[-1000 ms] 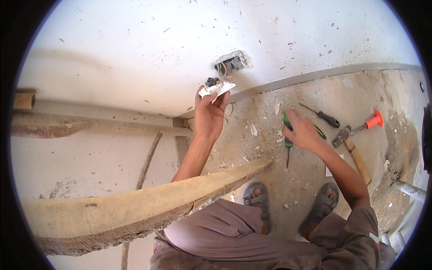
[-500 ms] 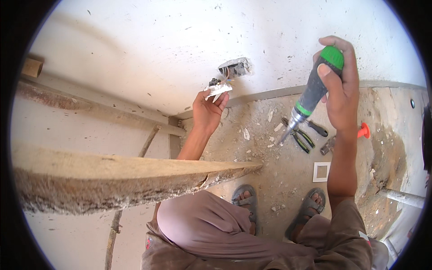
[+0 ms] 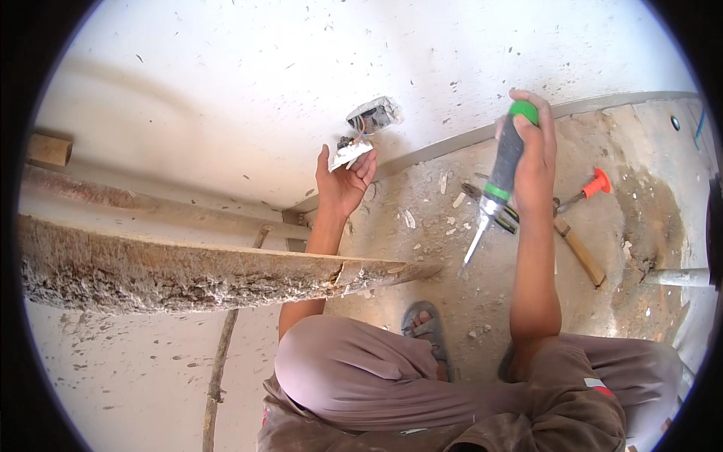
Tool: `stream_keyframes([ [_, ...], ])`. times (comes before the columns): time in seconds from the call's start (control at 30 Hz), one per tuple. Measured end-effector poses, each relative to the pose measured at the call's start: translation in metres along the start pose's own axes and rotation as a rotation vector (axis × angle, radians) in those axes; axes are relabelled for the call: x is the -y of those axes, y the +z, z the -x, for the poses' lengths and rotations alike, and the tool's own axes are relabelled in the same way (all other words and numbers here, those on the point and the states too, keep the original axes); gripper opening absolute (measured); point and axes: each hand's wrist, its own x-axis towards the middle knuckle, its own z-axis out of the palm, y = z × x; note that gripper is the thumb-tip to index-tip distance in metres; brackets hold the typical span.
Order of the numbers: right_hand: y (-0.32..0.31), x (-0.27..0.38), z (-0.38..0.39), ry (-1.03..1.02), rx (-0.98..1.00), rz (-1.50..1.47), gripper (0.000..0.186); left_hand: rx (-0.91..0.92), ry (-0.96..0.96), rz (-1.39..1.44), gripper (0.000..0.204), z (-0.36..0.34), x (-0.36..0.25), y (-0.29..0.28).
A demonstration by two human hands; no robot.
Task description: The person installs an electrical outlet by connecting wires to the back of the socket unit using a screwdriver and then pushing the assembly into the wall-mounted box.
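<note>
My left hand (image 3: 343,190) supports a white electrical switch or socket module (image 3: 352,155) on its fingers, the thumb held off to the side. Dark terminals and thin wires (image 3: 361,126) at the module's back lead into a rough rectangular wall box (image 3: 374,115). To the right, my right hand (image 3: 536,151) is wrapped round the thick black-and-green handle of a screwdriver (image 3: 503,162). Its bright metal shaft points down over the floor, apart from the module.
A rough-edged wooden plank (image 3: 188,267) crosses my left forearm. On the dusty floor lie pliers (image 3: 509,219), partly hidden, a hammer with a wooden handle (image 3: 578,251) and a chisel with an orange guard (image 3: 597,183). Rubble lies along the wall base.
My right hand and the screwdriver have shifted left and slightly down in the picture. The view has tilted, uncovering the hammer's handle. My left hand still holds the module, its thumb now raised off it.
</note>
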Motion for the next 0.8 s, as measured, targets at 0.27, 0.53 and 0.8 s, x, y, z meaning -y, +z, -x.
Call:
stream_keyframes([
  [0.27,0.068,0.026,-0.032,-0.439,0.271,0.397,0.026,0.036,-0.013,-0.128,0.056,-0.011,-0.024,-0.011],
  [0.53,0.121,0.04,-0.084,-0.637,0.528,0.459,0.034,-0.056,0.085,-0.205,0.035,-0.01,-0.014,0.004],
  [0.8,0.149,0.008,-0.103,-0.687,0.478,0.433,0.03,-0.137,0.23,-0.418,0.031,-0.001,-0.013,0.003],
])
